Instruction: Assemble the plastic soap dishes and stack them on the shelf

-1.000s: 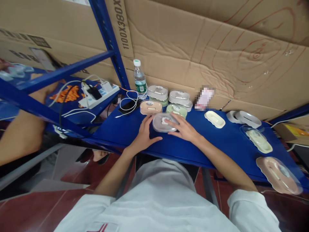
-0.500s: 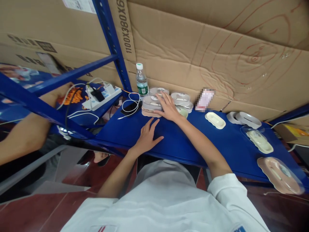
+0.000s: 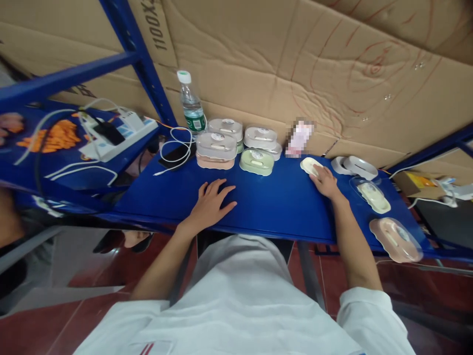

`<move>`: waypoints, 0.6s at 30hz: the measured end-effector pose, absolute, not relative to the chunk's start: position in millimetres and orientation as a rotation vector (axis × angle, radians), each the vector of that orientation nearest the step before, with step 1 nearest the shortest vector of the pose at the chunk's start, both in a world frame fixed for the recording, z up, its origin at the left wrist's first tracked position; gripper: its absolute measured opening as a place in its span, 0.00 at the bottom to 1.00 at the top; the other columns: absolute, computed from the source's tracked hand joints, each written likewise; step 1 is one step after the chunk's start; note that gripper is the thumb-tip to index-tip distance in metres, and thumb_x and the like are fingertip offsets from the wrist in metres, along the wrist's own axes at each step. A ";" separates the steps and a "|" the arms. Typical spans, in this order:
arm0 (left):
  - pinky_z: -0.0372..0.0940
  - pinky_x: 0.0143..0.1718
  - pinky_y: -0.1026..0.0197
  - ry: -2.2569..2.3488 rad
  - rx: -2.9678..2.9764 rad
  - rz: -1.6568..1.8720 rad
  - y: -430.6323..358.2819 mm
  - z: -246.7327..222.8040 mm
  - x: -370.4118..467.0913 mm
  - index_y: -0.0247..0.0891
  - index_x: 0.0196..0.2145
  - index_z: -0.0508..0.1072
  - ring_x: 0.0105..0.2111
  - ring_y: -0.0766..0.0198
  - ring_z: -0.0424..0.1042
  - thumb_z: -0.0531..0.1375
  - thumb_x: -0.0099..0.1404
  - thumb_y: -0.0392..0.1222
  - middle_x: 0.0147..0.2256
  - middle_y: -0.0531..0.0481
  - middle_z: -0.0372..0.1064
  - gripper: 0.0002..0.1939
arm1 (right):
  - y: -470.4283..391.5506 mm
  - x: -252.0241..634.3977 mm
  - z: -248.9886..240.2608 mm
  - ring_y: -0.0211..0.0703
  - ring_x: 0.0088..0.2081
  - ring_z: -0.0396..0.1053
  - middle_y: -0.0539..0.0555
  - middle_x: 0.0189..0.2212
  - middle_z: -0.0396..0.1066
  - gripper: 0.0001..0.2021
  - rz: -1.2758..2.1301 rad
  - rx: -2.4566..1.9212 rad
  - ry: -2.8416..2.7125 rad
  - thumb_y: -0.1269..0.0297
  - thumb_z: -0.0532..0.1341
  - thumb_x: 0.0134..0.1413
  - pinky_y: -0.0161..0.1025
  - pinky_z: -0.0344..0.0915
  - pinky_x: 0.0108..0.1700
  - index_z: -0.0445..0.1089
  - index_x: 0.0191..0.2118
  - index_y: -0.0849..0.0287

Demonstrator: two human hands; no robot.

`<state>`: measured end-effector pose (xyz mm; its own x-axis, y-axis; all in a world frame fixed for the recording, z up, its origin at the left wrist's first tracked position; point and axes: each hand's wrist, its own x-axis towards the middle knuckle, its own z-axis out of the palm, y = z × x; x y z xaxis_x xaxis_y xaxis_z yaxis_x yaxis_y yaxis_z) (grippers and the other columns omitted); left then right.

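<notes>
On the right, the right hand (image 3: 325, 181) is touching the cream tray (image 3: 307, 165), best done gently, grip unclear, while the left hand (image 3: 210, 205) is spreading empty.

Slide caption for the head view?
Right hand at the cream tray, left hand spread in front of stacked cases.

White short-sleeved shirt (image 3: 240, 305), loose, front creased. Right sleeve (image 3: 365, 298) broad-hemmed. Front left: red stripes (image 3: 147, 349), parallel.

Brown cardboard wall (image 3: 240, 59) behind a blue table (image 3: 273, 209), red tiled floor (image 3: 44, 325) below
</notes>
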<state>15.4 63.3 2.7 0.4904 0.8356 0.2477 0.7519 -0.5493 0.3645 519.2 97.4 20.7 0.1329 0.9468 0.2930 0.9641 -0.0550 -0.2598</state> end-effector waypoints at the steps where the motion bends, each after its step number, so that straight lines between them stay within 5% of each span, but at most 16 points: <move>1: 0.46 0.74 0.29 1.365 2.534 0.590 63.1 2.6 15.6 0.44 0.68 0.69 0.74 0.41 0.57 0.54 0.79 0.56 0.71 0.33 0.59 0.26 | 99.5 530.3 17.5 0.69 0.70 0.64 0.64 0.66 0.73 0.32 -0.003 -2.029 -1.851 0.38 0.53 0.70 0.74 0.61 0.69 0.72 0.67 0.52; 4: 0.46 0.75 0.29 1.371 2.538 0.589 62.4 3.7 15.8 0.44 0.67 0.71 0.73 0.41 0.58 0.54 0.79 0.56 0.71 0.34 0.60 0.26 | 108.8 546.0 14.6 0.63 0.72 0.64 0.64 0.68 0.71 0.35 0.012 -1.983 -1.813 0.37 0.49 0.71 0.66 0.59 0.73 0.73 0.66 0.55; 7: 0.46 0.74 0.29 1.369 2.540 0.572 61.7 5.2 15.7 0.43 0.67 0.71 0.73 0.41 0.58 0.54 0.79 0.56 0.71 0.33 0.60 0.26 | 110.0 548.2 14.8 0.69 0.73 0.61 0.67 0.69 0.69 0.40 0.048 -1.979 -1.757 0.32 0.48 0.69 0.71 0.56 0.73 0.72 0.68 0.58; 13: 0.47 0.74 0.28 1.361 2.557 0.604 62.1 2.1 15.1 0.44 0.66 0.71 0.73 0.41 0.59 0.54 0.79 0.56 0.71 0.34 0.61 0.25 | 96.3 550.2 28.0 0.59 0.62 0.74 0.58 0.62 0.77 0.33 0.243 -1.901 -1.824 0.34 0.55 0.69 0.58 0.70 0.66 0.75 0.65 0.50; 18: 0.48 0.73 0.28 1.353 2.570 0.625 62.6 -0.6 16.0 0.44 0.65 0.72 0.72 0.40 0.60 0.54 0.79 0.56 0.70 0.34 0.63 0.25 | 90.6 571.1 41.0 0.71 0.76 0.51 0.71 0.76 0.54 0.38 -0.298 -2.241 -1.350 0.49 0.60 0.66 0.78 0.48 0.71 0.58 0.76 0.61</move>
